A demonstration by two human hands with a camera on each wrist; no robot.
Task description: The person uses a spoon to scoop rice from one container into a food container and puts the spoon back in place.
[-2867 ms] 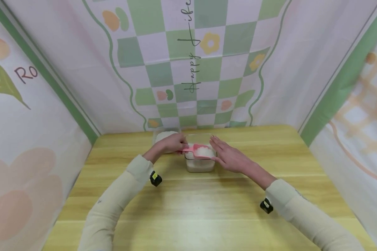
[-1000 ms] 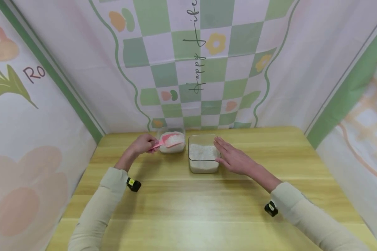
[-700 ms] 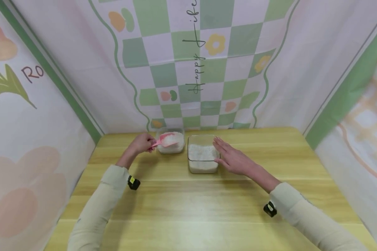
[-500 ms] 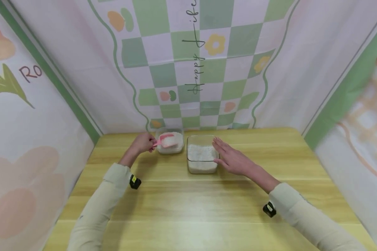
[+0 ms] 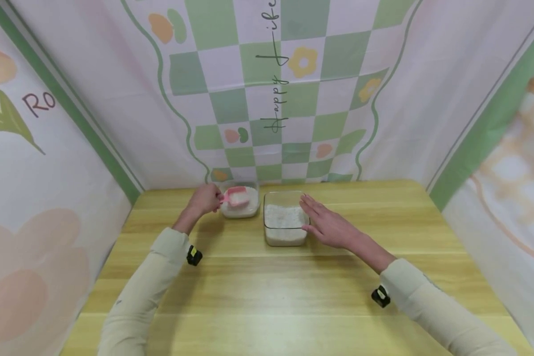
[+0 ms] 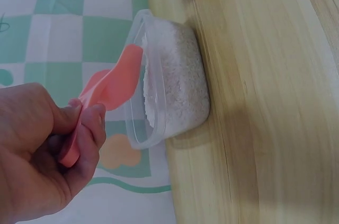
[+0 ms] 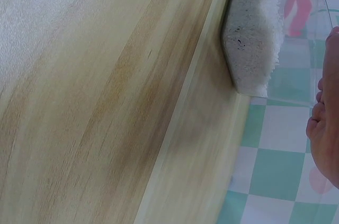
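Observation:
My left hand [image 5: 204, 199] pinches a pink scoop [image 6: 117, 82] by its handle, with the thumb on top and fingers curled beneath. The scoop's bowl is tilted over a clear plastic tub [image 6: 157, 75] of white rice, close to its rim in the left wrist view. Some white shows inside the bowl in the head view. To the tub's right stands a square glass container [image 5: 286, 239], about half filled with rice [image 7: 254, 38]. Against its right side lies my right hand [image 5: 331, 225], fingers extended along the rim and thumb near the front corner.
Both containers stand near the back of a wooden table [image 5: 267, 296], just before a green and white checked cloth [image 5: 267, 89]. Cloth panels also rise at the left and right. Small black devices [image 5: 194, 255] sit at both cuffs.
The left hand has carried the scoop from over the glass container leftward to the tub, and lately tipped its bowl further. The right hand has stayed at the glass container's side.

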